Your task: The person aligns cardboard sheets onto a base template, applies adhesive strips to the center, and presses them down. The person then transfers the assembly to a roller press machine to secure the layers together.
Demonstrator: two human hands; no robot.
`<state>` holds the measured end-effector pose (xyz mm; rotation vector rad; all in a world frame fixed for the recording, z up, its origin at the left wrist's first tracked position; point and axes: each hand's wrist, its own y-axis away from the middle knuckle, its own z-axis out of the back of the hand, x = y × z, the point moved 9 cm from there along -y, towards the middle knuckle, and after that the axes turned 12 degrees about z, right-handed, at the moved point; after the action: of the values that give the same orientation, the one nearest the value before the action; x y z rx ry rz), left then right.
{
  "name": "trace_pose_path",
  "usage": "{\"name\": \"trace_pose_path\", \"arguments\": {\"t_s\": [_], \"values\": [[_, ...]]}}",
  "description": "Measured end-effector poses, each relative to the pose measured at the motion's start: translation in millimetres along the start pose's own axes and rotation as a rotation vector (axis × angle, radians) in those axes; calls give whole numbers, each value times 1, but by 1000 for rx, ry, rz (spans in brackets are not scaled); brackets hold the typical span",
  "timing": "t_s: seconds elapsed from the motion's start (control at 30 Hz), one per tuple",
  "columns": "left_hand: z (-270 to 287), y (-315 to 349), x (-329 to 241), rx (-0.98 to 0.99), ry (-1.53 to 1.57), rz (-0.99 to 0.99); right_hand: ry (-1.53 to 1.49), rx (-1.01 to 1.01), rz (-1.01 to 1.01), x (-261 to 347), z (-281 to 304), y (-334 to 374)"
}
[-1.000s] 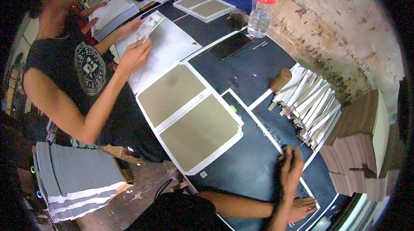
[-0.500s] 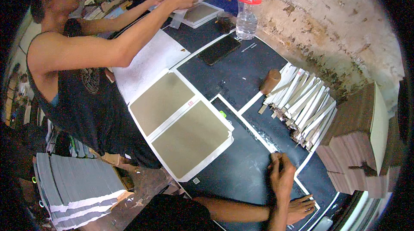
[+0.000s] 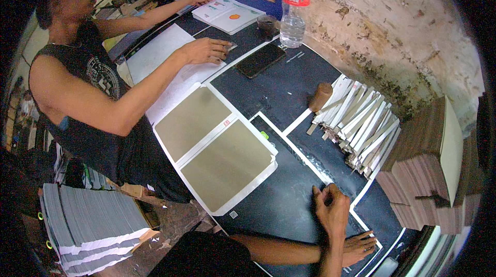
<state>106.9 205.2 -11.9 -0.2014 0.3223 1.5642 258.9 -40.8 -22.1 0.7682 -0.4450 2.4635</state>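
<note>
My left hand (image 3: 360,248) lies flat on the black sheet (image 3: 274,202) at the lower right, fingers spread. Its forearm passes under my right forearm. Just above it, my right hand (image 3: 333,207) is curled with the fingertips drawn in, close to a shiny white strip (image 3: 323,174) along the sheet's edge. Whether it holds something small is hidden. Left of my right hand lies a white-edged cover with two grey-brown boards (image 3: 227,166), a narrow white band between them.
A bundle of white and grey card strips (image 3: 361,127) and a brown cylinder (image 3: 321,96) lie to the right, near stacked boards (image 3: 421,158). Farther back are a phone (image 3: 261,60), water bottle (image 3: 294,13) and dark cup (image 3: 267,26). A co-worker's hand (image 3: 206,51) rests over white paper.
My right hand has shifted slightly down and left, its fingers changing pose; my left hand stays put. The co-worker's near hand came down toward me, and a white cover with coloured pictures now shows.
</note>
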Motion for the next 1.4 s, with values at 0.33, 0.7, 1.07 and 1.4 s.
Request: {"name": "trace_pose_path", "arguments": {"t_s": [0.33,0.7,1.07,1.4], "values": [[33,56,49,19,-100,-1,-102,-53,-64,2,5,-2],[-6,131,22,-7,-609,-259,-33,-21,16,0,2,-1],[-15,143,16,2,-588,-182,39,-29,36,1,2,-1],[34,84,88,115,-433,135,-220,-85,-18,-6,3,-1]]}}
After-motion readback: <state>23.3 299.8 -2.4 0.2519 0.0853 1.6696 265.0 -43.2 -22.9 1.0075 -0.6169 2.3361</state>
